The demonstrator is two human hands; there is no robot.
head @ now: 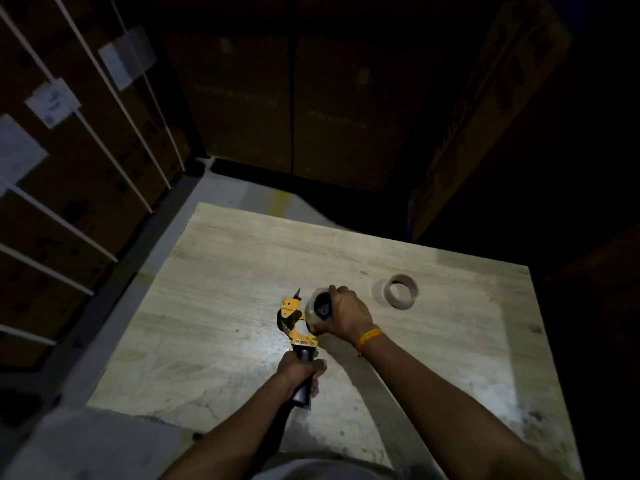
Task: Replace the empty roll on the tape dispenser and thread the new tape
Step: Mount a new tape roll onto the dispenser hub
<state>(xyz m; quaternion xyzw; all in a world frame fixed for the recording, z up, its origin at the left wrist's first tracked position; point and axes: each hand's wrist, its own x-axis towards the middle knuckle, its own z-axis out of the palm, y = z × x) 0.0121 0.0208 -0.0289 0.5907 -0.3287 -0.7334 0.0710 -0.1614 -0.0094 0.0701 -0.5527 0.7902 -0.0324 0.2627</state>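
A yellow and black tape dispenser (294, 318) is held just above the wooden table (221, 271). My left hand (300, 372) is wrapped around its black handle. A clear tape roll (317, 306) sits on the dispenser's hub, and my right hand (346, 315) grips that roll from the right, fingers curled over its rim. An empty brown cardboard core (400, 292) lies on the table to the right of my right hand, apart from it. The dispenser's cutter end points away from me.
Stacked cardboard boxes with white straps and paper labels (52, 98) rise at the left. More dark boxes (294, 98) stand behind the table. Grey floor with a yellow line (277, 202) shows past the far edge. The surroundings are dim.
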